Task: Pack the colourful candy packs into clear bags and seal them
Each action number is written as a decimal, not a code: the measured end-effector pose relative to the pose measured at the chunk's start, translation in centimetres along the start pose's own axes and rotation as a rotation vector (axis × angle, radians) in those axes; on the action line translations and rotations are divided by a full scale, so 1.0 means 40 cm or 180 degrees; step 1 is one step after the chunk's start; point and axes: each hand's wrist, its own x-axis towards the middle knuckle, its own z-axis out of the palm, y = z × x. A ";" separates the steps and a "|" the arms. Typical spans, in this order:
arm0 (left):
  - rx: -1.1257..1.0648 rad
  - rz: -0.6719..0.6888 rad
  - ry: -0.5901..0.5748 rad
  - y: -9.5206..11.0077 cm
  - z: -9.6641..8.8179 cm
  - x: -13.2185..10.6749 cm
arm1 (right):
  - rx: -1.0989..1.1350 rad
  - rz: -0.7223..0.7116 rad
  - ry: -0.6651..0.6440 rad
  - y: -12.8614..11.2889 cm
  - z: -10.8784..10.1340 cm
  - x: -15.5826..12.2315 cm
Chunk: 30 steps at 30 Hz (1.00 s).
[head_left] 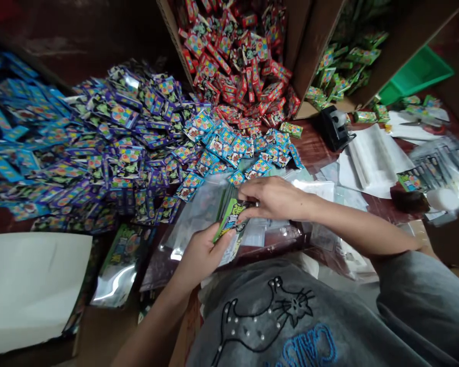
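Observation:
My left hand (204,252) is closed round the lower part of a stack of printed green-and-black plastic packets (229,219), its thumb lying across the front. At the top edge of the same stack, my right hand (270,199) pinches with thumb and fingers; whether it has one packet or several is hidden. Beneath both hands lie clear plastic bags (191,216). Just beyond my right hand is a small heap of blue candy packets (229,145).
Purple packets (126,153) are piled to the left, and blue ones (19,122) beyond them. Red packets (233,66) spill from a cardboard box (304,51) at the back. On the right are a black tape dispenser (333,127), white paper (375,158) and a green tray (421,76).

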 end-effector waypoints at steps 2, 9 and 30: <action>-0.0369 -0.0072 -0.0356 0.013 0.009 -0.001 | 0.0108 -0.0180 -0.0655 0.002 -0.021 -0.004; -0.1219 -0.0425 -0.0621 0.026 0.053 -0.006 | 0.0566 -0.0655 -0.1064 0.005 -0.025 -0.047; -0.2149 -0.0812 0.0916 -0.064 0.117 -0.100 | 0.0165 0.1301 0.1180 -0.070 0.318 -0.010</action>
